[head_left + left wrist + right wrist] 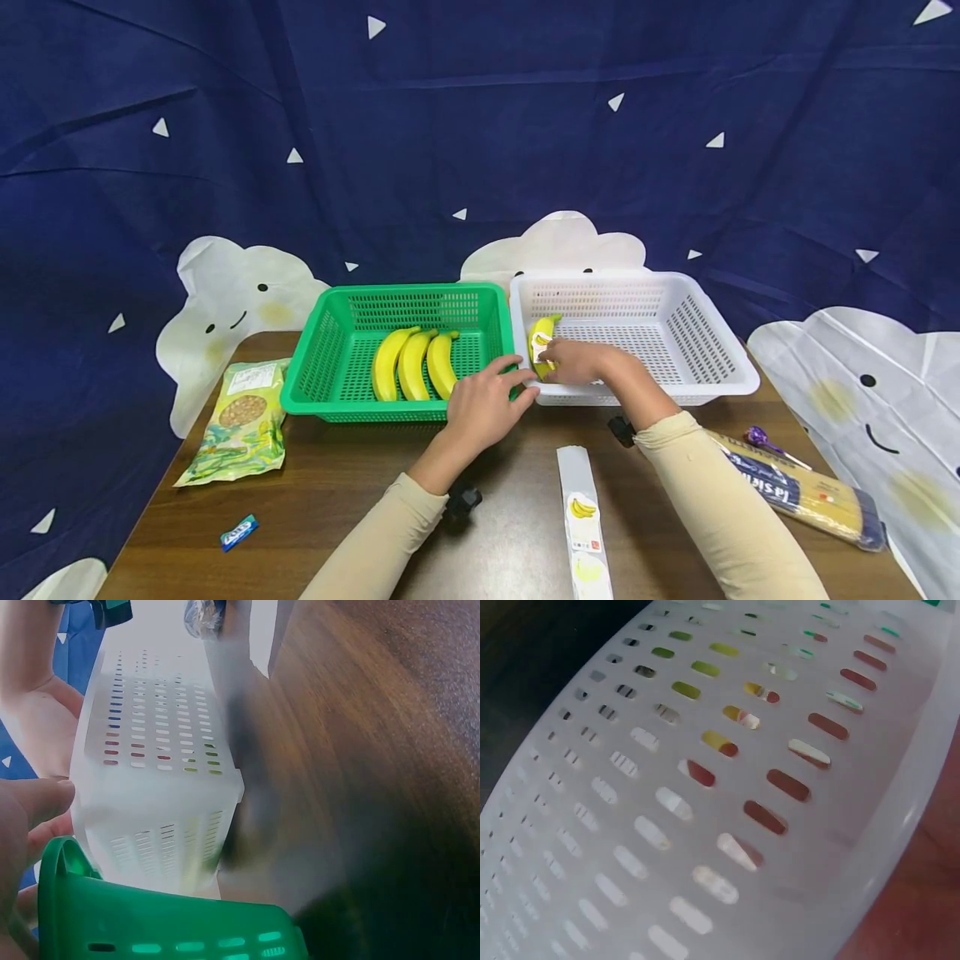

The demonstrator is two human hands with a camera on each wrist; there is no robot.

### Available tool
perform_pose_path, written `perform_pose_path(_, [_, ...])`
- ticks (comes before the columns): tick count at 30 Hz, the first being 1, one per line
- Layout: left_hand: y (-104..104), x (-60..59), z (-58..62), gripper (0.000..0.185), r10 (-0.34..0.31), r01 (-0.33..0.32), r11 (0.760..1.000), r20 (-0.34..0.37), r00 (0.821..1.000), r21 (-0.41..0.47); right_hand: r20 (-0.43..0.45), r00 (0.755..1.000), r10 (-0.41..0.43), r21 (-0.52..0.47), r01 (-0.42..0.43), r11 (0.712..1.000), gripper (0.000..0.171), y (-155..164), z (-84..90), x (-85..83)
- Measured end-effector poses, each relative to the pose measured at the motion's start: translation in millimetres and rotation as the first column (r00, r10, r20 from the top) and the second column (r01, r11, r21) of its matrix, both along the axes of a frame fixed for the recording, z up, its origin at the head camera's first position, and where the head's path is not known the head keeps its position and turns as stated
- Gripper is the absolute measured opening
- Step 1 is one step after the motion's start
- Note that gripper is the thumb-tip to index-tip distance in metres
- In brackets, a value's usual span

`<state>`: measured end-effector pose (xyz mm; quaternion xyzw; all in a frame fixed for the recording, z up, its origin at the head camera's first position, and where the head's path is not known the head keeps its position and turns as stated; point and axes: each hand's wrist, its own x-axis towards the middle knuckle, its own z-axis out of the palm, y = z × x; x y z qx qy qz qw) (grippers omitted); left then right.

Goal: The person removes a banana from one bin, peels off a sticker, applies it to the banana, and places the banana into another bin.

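Banana [541, 337] lengthwise front-to-back, stem far, in right hand's [573, 362] grip; left hand [483, 406] relaxed.

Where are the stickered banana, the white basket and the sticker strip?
stickered banana [542, 332]: head view, its yellow upper end.
white basket [723, 388]: head view, front right rim.
sticker strip [583, 521]: head view, middle of the strip on the table.

Yellow stickered banana [542, 339] at white basket's [720, 379] front-left corner

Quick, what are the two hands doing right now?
Left hand: open, fingers on the green basket rim.
Right hand: holds the banana in the white basket.
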<state>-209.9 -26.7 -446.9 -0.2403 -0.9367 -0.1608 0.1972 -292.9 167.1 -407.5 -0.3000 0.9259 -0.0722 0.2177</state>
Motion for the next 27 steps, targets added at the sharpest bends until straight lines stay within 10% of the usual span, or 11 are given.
perform_pose_path(9, [-8.6, 4.9, 9.0, 0.036, -0.087, 0.093, 0.994, 0.11, 0.99, -0.056, -0.106, 0.992, -0.061, -0.281, 0.028, 0.959, 0.041, 3.3, -0.3, 16.2])
perform_pose_path(17, [-12.9, 8.9, 7.8, 0.032, -0.09, 0.086, 0.995, 0.086, 0.992, 0.048, -0.155, 0.974, -0.166, -0.522, 0.062, 0.851, 0.027, 5.2, -10.5, 31.0])
perform_pose_path(27, [-17.7, 14.7, 4.9, 0.029, -0.012, 0.007, 0.995, 0.044, 0.999, 0.104, -0.104, 0.967, -0.234, -0.572, 0.134, 0.809, 0.042, 1.3, -24.7, 36.3])
